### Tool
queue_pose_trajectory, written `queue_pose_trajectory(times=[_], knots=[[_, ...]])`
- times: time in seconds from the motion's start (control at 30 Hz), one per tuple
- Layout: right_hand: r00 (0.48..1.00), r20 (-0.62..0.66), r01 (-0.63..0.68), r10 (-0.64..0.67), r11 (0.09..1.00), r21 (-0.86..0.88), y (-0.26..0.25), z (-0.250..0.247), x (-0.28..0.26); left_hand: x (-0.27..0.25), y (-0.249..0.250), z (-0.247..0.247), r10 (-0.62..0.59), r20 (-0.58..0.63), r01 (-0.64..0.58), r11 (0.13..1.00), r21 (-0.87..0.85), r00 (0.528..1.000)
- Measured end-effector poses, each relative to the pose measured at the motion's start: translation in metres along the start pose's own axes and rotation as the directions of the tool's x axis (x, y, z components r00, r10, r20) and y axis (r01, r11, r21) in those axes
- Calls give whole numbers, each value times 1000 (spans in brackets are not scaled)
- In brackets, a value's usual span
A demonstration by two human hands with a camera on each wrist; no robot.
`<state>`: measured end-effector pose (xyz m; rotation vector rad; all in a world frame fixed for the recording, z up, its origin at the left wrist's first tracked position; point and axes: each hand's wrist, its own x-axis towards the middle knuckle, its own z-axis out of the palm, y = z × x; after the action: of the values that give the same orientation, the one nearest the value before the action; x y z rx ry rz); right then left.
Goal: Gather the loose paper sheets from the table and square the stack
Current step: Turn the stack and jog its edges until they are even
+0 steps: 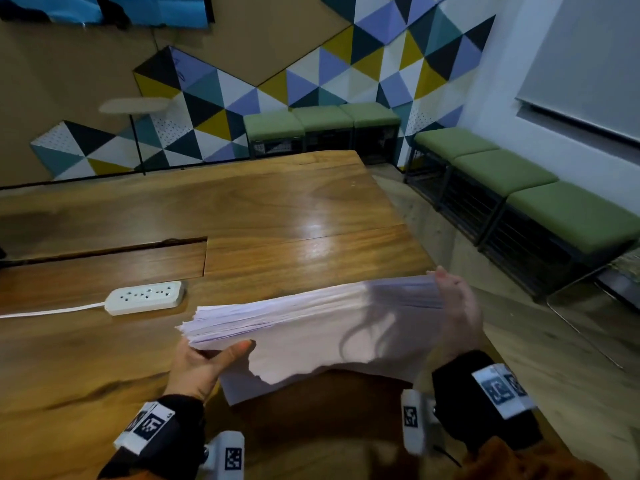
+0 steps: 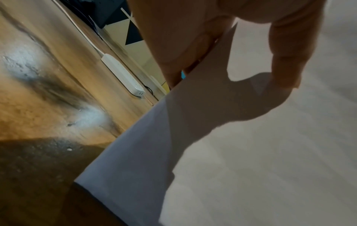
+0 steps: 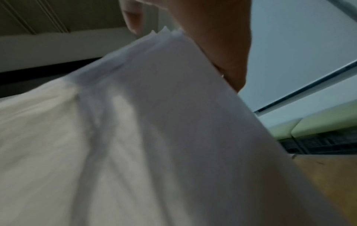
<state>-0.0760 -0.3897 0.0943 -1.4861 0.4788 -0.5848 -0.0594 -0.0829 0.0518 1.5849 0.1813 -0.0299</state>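
paper stack (image 1: pixel 311 317), floppy and apt to slide, stands edgewise on the bench (image 1: pixel 242 209), left hand (image 1: pixel 201 365) and right hand (image 1: pixel 457 306) gripping its ends.

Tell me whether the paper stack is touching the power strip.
Apart. In the head view the paper stack, held by the left hand and right hand, shows bare table between its left corner and the power strip.

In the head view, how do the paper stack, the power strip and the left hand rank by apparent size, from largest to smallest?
1. paper stack
2. left hand and power strip: they look alike, and the hand is nearer the camera, so I leave them unranked.
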Motion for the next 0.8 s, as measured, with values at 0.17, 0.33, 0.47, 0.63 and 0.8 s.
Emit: queue_pose_trajectory(times=[0.17,0.33,0.47,0.63,0.8], knots=[[990,-122,-64,64,998,2,3,2,0,3,-1,-4,0,0,0,1000,-15,1000],[984,-162,-77,74,997,-9,-1,3,1,3,-4,-5,7,20,-6,998,-66,1000],[983,-172,-73,71,997,-8,-6,4,2,4,-2,-4,16,38,-13,997,-77,999],[975,-176,-144,136,989,-37,-5,3,6,4,-1,-5,20,51,-16,997,-75,998],[991,-114,-79,72,995,-63,-6,3,1,5,-2,-4,16,50,-12,997,-77,999]])
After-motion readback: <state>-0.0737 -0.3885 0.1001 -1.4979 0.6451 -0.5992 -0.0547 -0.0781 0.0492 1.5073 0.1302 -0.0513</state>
